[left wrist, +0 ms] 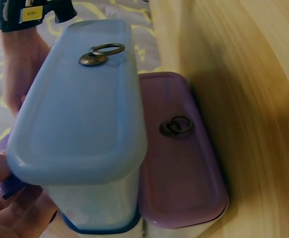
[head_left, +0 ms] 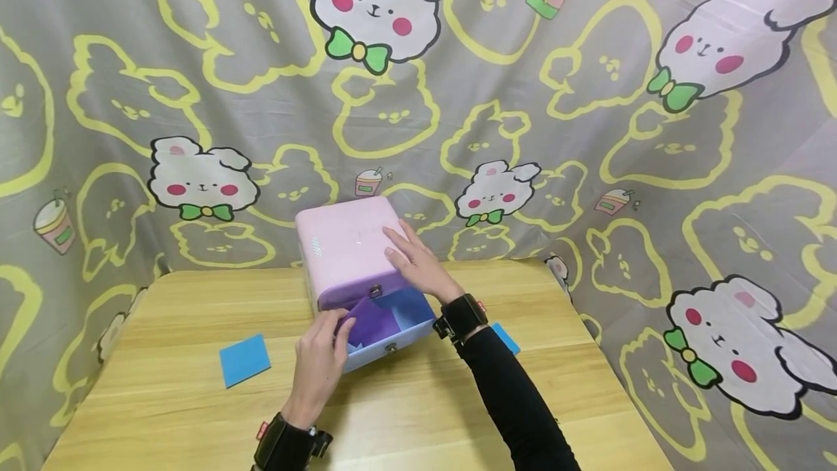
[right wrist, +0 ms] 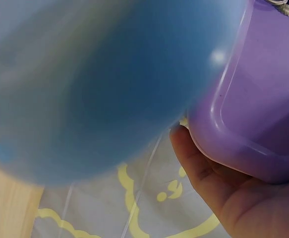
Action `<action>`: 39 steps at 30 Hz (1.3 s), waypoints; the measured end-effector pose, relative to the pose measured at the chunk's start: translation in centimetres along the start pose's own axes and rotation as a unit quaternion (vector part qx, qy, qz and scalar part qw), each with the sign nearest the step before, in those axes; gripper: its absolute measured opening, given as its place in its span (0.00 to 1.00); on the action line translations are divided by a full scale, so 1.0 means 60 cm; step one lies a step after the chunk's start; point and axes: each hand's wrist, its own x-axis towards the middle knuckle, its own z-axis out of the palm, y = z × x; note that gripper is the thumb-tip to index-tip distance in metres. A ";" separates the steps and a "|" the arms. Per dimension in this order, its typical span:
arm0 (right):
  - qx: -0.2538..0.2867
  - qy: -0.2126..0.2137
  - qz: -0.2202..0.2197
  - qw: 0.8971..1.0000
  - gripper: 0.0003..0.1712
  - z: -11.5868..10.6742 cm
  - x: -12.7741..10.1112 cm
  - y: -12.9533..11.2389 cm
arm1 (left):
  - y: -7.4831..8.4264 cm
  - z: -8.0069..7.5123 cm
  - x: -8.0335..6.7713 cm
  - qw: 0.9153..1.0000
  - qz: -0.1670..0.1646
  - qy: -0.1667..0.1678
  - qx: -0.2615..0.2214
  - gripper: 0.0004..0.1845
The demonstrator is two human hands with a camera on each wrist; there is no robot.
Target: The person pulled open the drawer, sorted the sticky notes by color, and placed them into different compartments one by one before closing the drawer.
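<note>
Left of centre on the wooden table (head_left: 163,398) lies a blue paper square (head_left: 244,360), well apart from the hands. At lower centre the left hand (head_left: 320,362) pinches a purple sheet (head_left: 370,322) inside the pulled-out blue drawer (head_left: 392,325) of the pink drawer box (head_left: 346,253). Just right, the right hand (head_left: 418,262) rests flat, fingers straight, on the box's top and side. A second blue piece (head_left: 506,338) peeks out beside the right sleeve.
</note>
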 end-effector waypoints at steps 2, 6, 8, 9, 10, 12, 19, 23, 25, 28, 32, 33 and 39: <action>-0.002 -0.001 0.000 1.000 0.32 0.000 0.000 0.000 | -0.001 0.003 0.000 1.000 -0.002 -0.002 0.002 0.07; 0.002 0.000 0.000 1.000 0.31 0.002 0.000 0.000 | -0.004 0.007 0.002 1.000 -0.006 -0.013 0.008 0.06; 0.004 0.003 0.000 1.000 0.31 0.002 0.000 0.000 | -0.005 0.009 0.005 1.000 -0.012 -0.022 0.012 0.06; 0.004 0.004 0.000 1.000 0.31 0.003 0.000 0.000 | -0.006 0.010 0.006 0.999 -0.013 -0.026 0.014 0.06; 0.004 0.004 0.000 1.000 0.31 0.003 0.000 0.000 | -0.006 0.011 0.008 0.999 -0.017 -0.031 0.014 0.06; 0.003 0.003 0.001 1.000 0.31 0.005 0.000 0.000 | -0.006 0.013 0.010 0.999 -0.024 -0.039 0.017 0.06; -0.001 0.006 0.004 1.000 0.32 0.008 0.001 0.000 | -0.006 0.016 0.023 0.994 -0.060 -0.093 0.011 0.08; -0.003 0.007 0.005 1.000 0.31 0.005 0.002 0.000 | -0.006 0.018 0.033 0.988 -0.084 -0.131 0.004 0.08; -0.002 0.007 0.008 1.000 0.31 0.004 0.002 0.000 | -0.006 0.019 0.037 0.984 -0.096 -0.148 0.002 0.08; 0.001 0.008 0.010 1.000 0.31 0.004 0.001 0.000 | -0.006 0.018 0.041 0.980 -0.110 -0.169 0.005 0.08; 0.003 0.008 0.010 1.000 0.31 0.005 0.001 0.000 | -0.006 0.017 0.041 0.976 -0.106 -0.189 0.024 0.07; 0.003 0.007 0.010 1.000 0.31 0.005 0.001 0.000 | -0.006 0.016 0.040 0.975 -0.104 -0.193 0.028 0.07; 0.004 0.005 0.008 1.000 0.31 0.004 0.003 -0.001 | 0.003 0.012 0.039 0.972 -0.104 -0.208 0.037 0.10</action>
